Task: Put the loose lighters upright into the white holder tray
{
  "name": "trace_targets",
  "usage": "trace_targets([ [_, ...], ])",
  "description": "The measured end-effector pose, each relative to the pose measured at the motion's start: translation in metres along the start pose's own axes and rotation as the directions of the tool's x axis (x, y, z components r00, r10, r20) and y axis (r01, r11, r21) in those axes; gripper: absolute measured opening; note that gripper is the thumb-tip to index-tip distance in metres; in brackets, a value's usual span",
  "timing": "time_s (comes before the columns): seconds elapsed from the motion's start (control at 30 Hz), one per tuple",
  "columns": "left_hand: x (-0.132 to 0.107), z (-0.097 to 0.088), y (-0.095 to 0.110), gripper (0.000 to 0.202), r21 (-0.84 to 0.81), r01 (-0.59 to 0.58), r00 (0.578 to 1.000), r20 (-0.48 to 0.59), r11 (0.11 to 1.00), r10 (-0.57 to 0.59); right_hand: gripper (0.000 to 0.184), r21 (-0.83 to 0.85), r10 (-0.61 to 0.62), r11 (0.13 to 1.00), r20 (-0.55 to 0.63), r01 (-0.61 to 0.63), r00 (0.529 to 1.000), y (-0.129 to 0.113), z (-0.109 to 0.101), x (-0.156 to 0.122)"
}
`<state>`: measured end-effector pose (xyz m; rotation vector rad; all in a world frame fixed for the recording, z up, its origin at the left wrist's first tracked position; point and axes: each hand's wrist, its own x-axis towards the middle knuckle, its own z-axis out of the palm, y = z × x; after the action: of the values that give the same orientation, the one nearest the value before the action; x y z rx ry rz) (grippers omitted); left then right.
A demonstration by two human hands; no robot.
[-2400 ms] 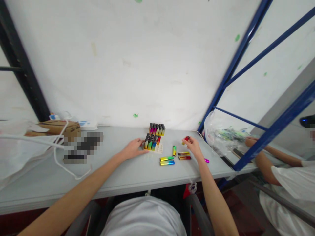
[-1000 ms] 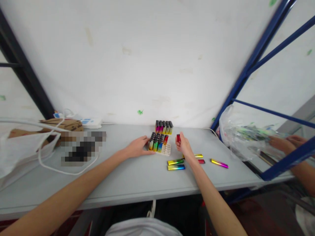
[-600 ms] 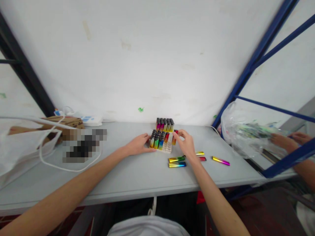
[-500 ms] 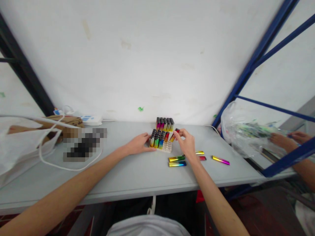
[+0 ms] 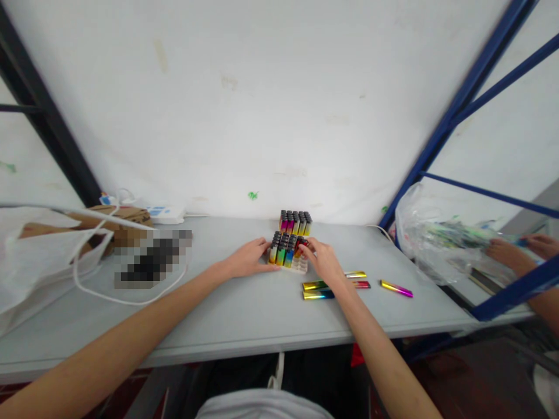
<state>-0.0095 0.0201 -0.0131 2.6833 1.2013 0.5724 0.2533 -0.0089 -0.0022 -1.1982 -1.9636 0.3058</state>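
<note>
A white tray with holes [image 5: 300,266] stands on the table, its left part filled with upright lighters [image 5: 281,256] in yellow, green and blue with black tops. My left hand [image 5: 250,259] is closed around the tray's left end, thumb along the front corner and fingertips behind. In my right hand [image 5: 324,260], a red and yellow lighter [image 5: 299,248] is pinched upright over the tray, beside the filled rows; whether its base sits in a hole is hard to see. Behind stands another block of upright lighters [image 5: 296,223], purple and yellow.
Loose lighters lie under and beside my right forearm, among them a blue-gold one [image 5: 318,295] and a purple-gold one [image 5: 396,288]. A blue rack post [image 5: 445,122] and plastic bag [image 5: 437,233] are right. Another person's hand [image 5: 506,253] shows there. A white cable [image 5: 113,299] lies left.
My right hand has moved left and slightly down, bringing the tilted red and yellow lighter upright against the filled rows. My left hand stays at the tray.
</note>
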Motion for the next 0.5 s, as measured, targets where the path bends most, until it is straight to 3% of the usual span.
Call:
trace_targets([
  [0.07,0.000,0.000,0.000,0.061,-0.013,0.005,1.000,-0.002,1.000,-0.005,0.022,-0.043,-0.016,0.999,0.034,0.017,0.999,-0.001,0.001,0.001],
  [0.2,0.000,0.001,-0.002,0.059,-0.019,0.007,1.000,-0.006,1.000,-0.007,0.026,-0.285,0.057,0.957,0.041,-0.043,0.998,-0.004,0.003,0.001],
  [0.3,0.001,0.001,-0.002,0.059,0.001,-0.002,1.000,0.002,1.000,0.002,0.041,-0.255,0.028,0.967,0.054,-0.013,0.998,0.000,-0.004,0.001],
  [0.4,0.001,0.000,-0.002,0.058,0.007,0.005,1.000,0.002,1.000,-0.005,0.046,-0.232,0.015,0.972,-0.025,-0.020,1.000,0.014,-0.029,0.003],
  [0.5,0.001,-0.003,0.000,0.057,-0.004,0.009,1.000,0.006,1.000,-0.009,0.031,-0.337,0.185,0.914,-0.151,-0.227,0.971,0.036,-0.070,-0.001],
])
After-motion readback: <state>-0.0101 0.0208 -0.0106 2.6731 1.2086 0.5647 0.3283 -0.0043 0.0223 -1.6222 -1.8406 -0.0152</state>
